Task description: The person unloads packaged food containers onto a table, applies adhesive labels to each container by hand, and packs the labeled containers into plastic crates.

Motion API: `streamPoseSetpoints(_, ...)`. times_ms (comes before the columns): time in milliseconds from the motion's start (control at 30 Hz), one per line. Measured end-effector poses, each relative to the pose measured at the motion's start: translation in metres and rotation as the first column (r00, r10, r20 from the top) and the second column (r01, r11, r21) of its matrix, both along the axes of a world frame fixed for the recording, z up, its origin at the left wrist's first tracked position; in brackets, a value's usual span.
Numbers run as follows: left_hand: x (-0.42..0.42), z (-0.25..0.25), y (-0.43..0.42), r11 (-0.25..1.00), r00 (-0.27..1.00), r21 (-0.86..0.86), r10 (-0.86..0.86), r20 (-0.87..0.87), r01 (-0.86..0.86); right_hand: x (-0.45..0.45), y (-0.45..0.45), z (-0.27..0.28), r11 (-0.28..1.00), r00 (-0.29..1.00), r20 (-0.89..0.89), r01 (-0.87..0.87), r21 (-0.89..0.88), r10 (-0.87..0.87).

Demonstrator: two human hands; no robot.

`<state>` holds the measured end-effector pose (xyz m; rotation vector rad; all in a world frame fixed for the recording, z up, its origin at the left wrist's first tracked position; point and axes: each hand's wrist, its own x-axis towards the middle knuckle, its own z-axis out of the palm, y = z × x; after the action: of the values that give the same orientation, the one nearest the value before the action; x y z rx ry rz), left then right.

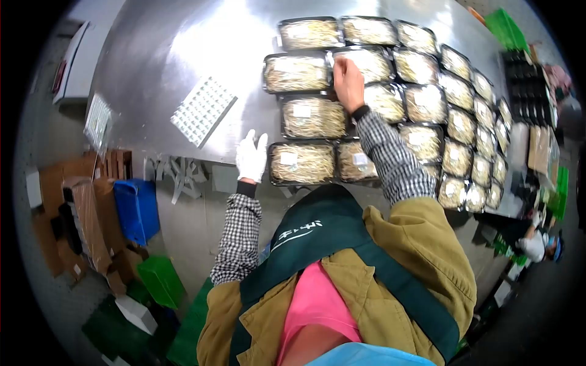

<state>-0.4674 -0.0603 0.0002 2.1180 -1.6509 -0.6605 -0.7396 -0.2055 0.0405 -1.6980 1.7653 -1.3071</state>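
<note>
My right hand (349,84), bare, reaches over the packs with its fingers curled together at the left end of a wrapped black tray (369,66). What its fingertips hold, if anything, is hidden. The tray holds pale thin strands that look like sprouts. Beside it on the left lies another such tray (296,72). My left hand (251,158), in a white glove, hovers at the table's near edge, fingers apart and holding nothing. To its upper left is a sheet of small printed labels (203,111). White labels show on several packs, including the near left pack (302,163).
Rows of wrapped packs (461,125) cover the table's right side. The metal table (146,79) is shiny. On the floor at left stand a blue bin (135,210), a green crate (161,281) and cardboard boxes (85,213). A co-worker (540,244) is at far right.
</note>
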Motion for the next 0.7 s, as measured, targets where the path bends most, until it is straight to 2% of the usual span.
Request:
streamPoseSetpoints(33, -0.017, -0.001, -0.005, 0.995, 0.998, 0.096, 0.01, -0.067, -0.004, -0.017, 0.039, 0.008, 0.997, 0.999, 0.023, -0.031, 0.076, 0.03)
streamPoseSetpoints(67, -0.032, 0.0, -0.007, 0.998, 0.996, 0.048, 0.036, -0.078, -0.032, -0.037, 0.08, 0.019, 0.994, 0.997, 0.048, -0.067, 0.085, 0.063)
streamPoseSetpoints(133, -0.054, -0.017, -0.013, 0.992, 0.991, -0.111, 0.044, -0.126, -0.058, -0.086, 0.157, 0.03, 0.985, 0.997, 0.069, 0.014, 0.175, -0.026)
streamPoseSetpoints(167, -0.055, -0.033, -0.018, 0.977, 0.997, -0.202, -0.071, -0.044, 0.061, -0.115, 0.192, 0.033, 0.965, 0.994, 0.007, 0.104, 0.241, -0.109)
streamPoseSetpoints(200, -0.051, -0.054, -0.023, 0.992, 0.981, -0.127, -0.019, -0.193, -0.006, -0.149, 0.22, 0.029, 0.942, 0.977, -0.027, 0.211, 0.261, -0.211)
streamPoseSetpoints(233, -0.045, -0.069, -0.029, 0.998, 0.909, -0.07, -0.034, -0.414, 0.006, -0.185, 0.253, 0.023, 0.907, 0.948, -0.06, 0.317, 0.279, -0.313)
streamPoseSetpoints(267, -0.043, -0.076, -0.031, 0.994, 0.91, -0.105, -0.037, -0.413, -0.008, -0.223, 0.283, 0.021, 0.874, 0.913, -0.103, 0.408, 0.266, -0.395)
streamPoseSetpoints(300, -0.062, -0.027, -0.024, 0.99, 0.753, 0.099, 0.142, -0.642, -0.103, -0.264, 0.31, 0.017, 0.836, 0.873, -0.137, 0.488, 0.252, -0.468)
streamPoseSetpoints(333, -0.045, -0.042, -0.031, 0.999, 0.829, -0.001, -0.041, -0.557, 0.049, -0.308, 0.336, 0.014, 0.776, 0.797, -0.239, 0.6, 0.197, -0.555)
streamPoseSetpoints(367, -0.045, -0.03, -0.031, 0.999, 0.896, 0.004, -0.034, -0.443, 0.039, -0.356, 0.36, 0.008, 0.713, 0.71, -0.329, 0.689, 0.135, -0.623)
streamPoseSetpoints(400, -0.04, -0.03, -0.032, 0.988, 0.851, -0.137, -0.127, -0.51, 0.065, -0.406, 0.384, 0.0, 0.631, 0.605, -0.392, 0.772, 0.077, -0.693)
streamPoseSetpoints(433, -0.041, -0.011, -0.026, 0.996, 0.946, -0.076, 0.027, -0.324, -0.055, -0.457, 0.406, -0.007, 0.549, 0.496, -0.444, 0.836, 0.012, -0.746)
streamPoseSetpoints(467, -0.051, 0.025, -0.013, 0.992, 0.977, -0.091, 0.062, -0.205, -0.082, -0.506, 0.425, -0.01, 0.421, 0.361, -0.536, 0.907, 0.011, -0.763)
streamPoseSetpoints(500, -0.042, 0.029, -0.007, 0.98, 0.984, -0.162, 0.094, -0.151, -0.118, -0.546, 0.44, -0.011, 0.289, 0.227, -0.621, 0.957, 0.001, -0.75)
streamPoseSetpoints(533, -0.037, 0.047, 0.004, 0.978, 0.989, -0.171, 0.104, -0.107, -0.122, -0.576, 0.45, -0.003, 0.195, 0.175, -0.671, 0.98, 0.047, -0.72)
streamPoseSetpoints(600, -0.056, 0.098, 0.047, 0.94, 0.972, -0.316, 0.186, 0.146, -0.132, -0.633, 0.458, 0.009, 0.044, 0.106, -0.758, 0.994, 0.101, -0.643)
streamPoseSetpoints(633, -0.051, 0.108, 0.063, 0.931, 0.934, -0.237, 0.319, 0.162, -0.277, -0.664, 0.454, 0.007, -0.005, 0.084, -0.794, 0.994, 0.108, -0.602)
streamPoseSetpoints(667, -0.031, 0.098, 0.081, 0.897, 0.901, -0.367, 0.352, 0.252, -0.248, -0.693, 0.447, 0.003, -0.013, 0.078, -0.83, 0.995, 0.102, -0.552)
streamPoseSetpoints(700, -0.06, 0.13, 0.108, 0.868, 0.885, -0.308, 0.446, 0.135, -0.39, -0.725, 0.44, -0.008, -0.005, 0.081, -0.864, 0.995, 0.096, -0.497)
